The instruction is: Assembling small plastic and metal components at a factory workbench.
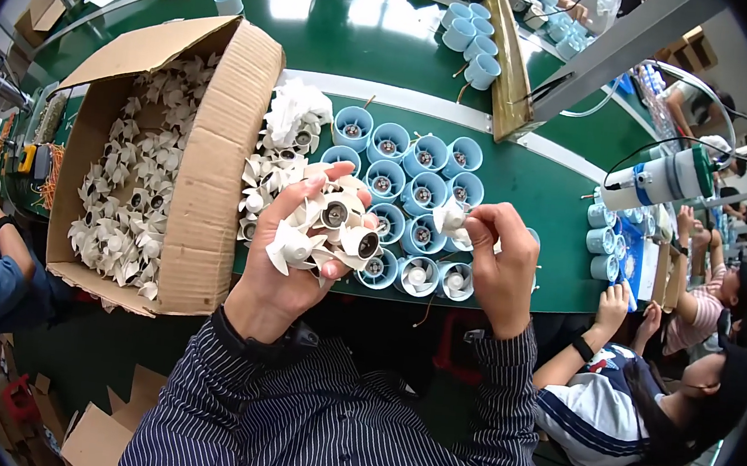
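One white fan wheel (450,219), curve-bladed, is clamped in our right grip (503,256); our left grip (269,288) curls around several more, some showing dark round hubs (335,214). Just beyond both, at least a dozen pale-blue cups (389,145) stand on the green counter (524,190), two of the nearest holding white wheels (417,278). Left of our left grip we see one cardboard box (216,171) of wheels; right of our right grip, a co-worker (591,415).

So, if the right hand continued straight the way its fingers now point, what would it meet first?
Beyond the white bladed plastic wheel it holds, the right hand would probably meet one of the light-blue round cups; height is unclear, so it might pass above.
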Motion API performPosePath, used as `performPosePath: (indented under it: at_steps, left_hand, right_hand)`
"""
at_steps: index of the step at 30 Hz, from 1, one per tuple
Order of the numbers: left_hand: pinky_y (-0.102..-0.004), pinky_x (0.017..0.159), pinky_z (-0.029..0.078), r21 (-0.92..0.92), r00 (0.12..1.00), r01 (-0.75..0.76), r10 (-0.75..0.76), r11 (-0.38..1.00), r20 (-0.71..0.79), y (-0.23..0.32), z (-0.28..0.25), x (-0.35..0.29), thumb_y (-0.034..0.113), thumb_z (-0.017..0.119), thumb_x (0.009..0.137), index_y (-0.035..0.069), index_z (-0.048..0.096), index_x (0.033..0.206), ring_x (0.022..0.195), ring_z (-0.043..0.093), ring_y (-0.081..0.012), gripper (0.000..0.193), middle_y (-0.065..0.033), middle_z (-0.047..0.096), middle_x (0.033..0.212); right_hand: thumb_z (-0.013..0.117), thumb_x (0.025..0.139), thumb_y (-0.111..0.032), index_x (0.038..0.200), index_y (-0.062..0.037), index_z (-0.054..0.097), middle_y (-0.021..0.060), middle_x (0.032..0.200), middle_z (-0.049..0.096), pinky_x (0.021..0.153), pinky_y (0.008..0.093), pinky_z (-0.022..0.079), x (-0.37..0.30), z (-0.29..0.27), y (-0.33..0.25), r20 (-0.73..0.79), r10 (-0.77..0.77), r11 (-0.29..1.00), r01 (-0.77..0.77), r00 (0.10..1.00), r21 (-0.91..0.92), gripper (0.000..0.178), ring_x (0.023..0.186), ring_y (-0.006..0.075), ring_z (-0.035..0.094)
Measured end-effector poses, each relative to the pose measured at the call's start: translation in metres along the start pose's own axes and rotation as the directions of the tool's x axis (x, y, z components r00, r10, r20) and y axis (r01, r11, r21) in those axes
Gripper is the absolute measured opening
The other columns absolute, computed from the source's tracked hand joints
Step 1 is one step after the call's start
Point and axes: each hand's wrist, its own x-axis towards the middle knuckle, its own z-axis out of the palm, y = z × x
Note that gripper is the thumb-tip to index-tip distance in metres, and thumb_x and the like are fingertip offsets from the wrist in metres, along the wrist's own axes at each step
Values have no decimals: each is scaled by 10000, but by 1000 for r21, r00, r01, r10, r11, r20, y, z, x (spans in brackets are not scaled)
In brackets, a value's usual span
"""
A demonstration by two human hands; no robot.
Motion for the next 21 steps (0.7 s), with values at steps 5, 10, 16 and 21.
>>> performPosePath:
  at_steps: [5, 10, 16, 21]
  left_hand:
    - [-309, 484, 628, 80, 1000, 3, -1, 997, -30, 4, -16, 2, 321, 546, 1108, 51, 524, 1498, 1076, 740, -339, 475, -206, 670, 1259]
    - [-312, 494, 635, 107, 999, 20, -15, 994, -50, 6, -19, 2, 322, 550, 1106, 59, 522, 1497, 1078, 743, -331, 472, -189, 673, 1255]
    - [-315, 504, 640, 135, 999, 29, -23, 990, -44, 4, -25, 4, 324, 552, 1106, 68, 516, 1500, 1087, 746, -320, 472, -173, 678, 1257]
    - [-313, 505, 637, 104, 999, 38, -34, 994, -40, 5, -29, 2, 333, 557, 1108, 74, 515, 1500, 1084, 750, -313, 471, -167, 687, 1252]
  right_hand:
    - [770, 932, -50, 998, 3, 712, 111, 866, 685, 755, 382, 513, 1, 16, 18, 260, 29, 994, 0, 965, -112, 102, 860, 273, 649]
    - [793, 897, -69, 994, -12, 742, 106, 862, 663, 798, 414, 495, -3, 20, 23, 287, 25, 981, 31, 958, -189, 124, 901, 297, 616]
    - [835, 868, -114, 957, -55, 797, 90, 872, 679, 833, 423, 495, 0, 26, 8, 305, -16, 962, 98, 952, -257, 112, 911, 297, 625]
    - [845, 873, -101, 990, -58, 789, 69, 918, 718, 807, 384, 525, -1, 30, -4, 335, -108, 917, 224, 936, -330, 137, 906, 253, 673]
